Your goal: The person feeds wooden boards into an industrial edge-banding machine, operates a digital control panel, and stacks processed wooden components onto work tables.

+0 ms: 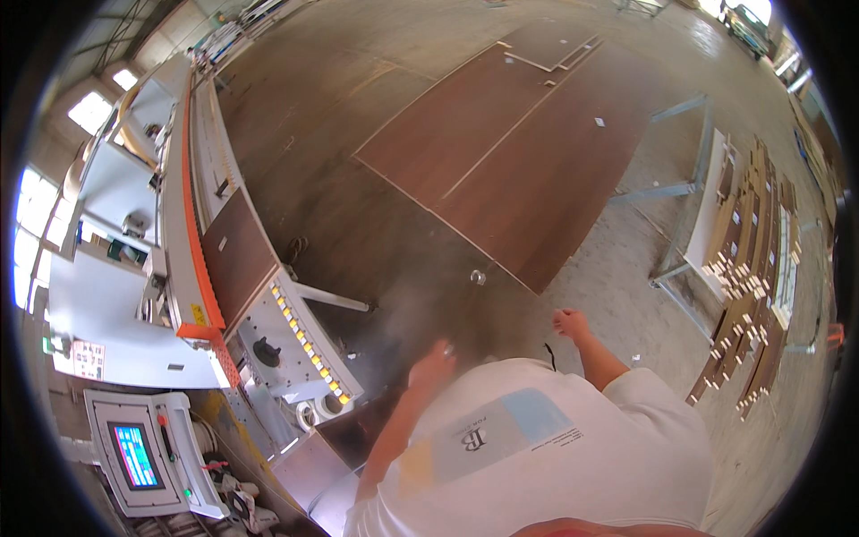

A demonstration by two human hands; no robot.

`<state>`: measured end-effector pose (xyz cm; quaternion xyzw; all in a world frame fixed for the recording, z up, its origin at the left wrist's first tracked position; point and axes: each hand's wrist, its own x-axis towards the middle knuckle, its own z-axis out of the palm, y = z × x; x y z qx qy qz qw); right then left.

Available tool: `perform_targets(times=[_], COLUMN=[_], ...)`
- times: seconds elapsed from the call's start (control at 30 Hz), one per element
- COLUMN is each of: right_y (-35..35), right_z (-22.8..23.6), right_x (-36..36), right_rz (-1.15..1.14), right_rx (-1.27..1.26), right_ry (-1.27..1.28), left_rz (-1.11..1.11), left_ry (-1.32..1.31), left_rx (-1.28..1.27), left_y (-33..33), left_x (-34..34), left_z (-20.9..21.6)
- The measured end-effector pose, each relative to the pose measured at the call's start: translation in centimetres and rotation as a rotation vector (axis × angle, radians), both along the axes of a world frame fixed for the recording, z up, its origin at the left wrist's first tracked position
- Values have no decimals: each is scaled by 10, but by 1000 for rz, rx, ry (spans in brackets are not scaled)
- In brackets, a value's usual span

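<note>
Hanging free above the dusty concrete floor (376,224), both hands are empty, and the nearest thing to them is the long woodworking machine (192,233) on the person's left. Its long axis runs from the lower middle of the view up toward the upper left, with an orange strip (190,242) along its length and a brown panel (234,255) lying on its bed, the panel's long side set along that same line. At the near end, a grey control box (300,345) carries a row of yellow lights and a black knob. The left hand (434,365) is blurred, close to that near end but touching nothing; its fingers look loosely curled, though how far open I cannot tell. The right hand (570,322) is out in front of the white T-shirt (555,447), fingers drawn into a loose fist around nothing. Farther out, large dark brown boards (510,152) lie flat on the floor, their long edges pointing up and to the right. To the right stands a metal rack (693,224) beside stacks of narrow wooden strips (756,268). At lower left sits a console with a lit screen (136,455).
</note>
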<state>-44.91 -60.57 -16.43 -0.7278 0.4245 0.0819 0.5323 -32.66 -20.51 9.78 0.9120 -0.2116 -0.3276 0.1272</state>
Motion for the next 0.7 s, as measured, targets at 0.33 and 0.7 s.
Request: perform_targets(times=[0.33, 0.7], right_y=[88, 159], right_z=[91, 7], right_x=[190, 191], right_rz=[-253, 942], right_rx=[504, 178], right_ry=[-385, -155], left_rz=[130, 770], left_ry=[106, -763], left_rx=[10, 692], left_y=[153, 451], left_x=[-69, -116], left_z=[12, 76])
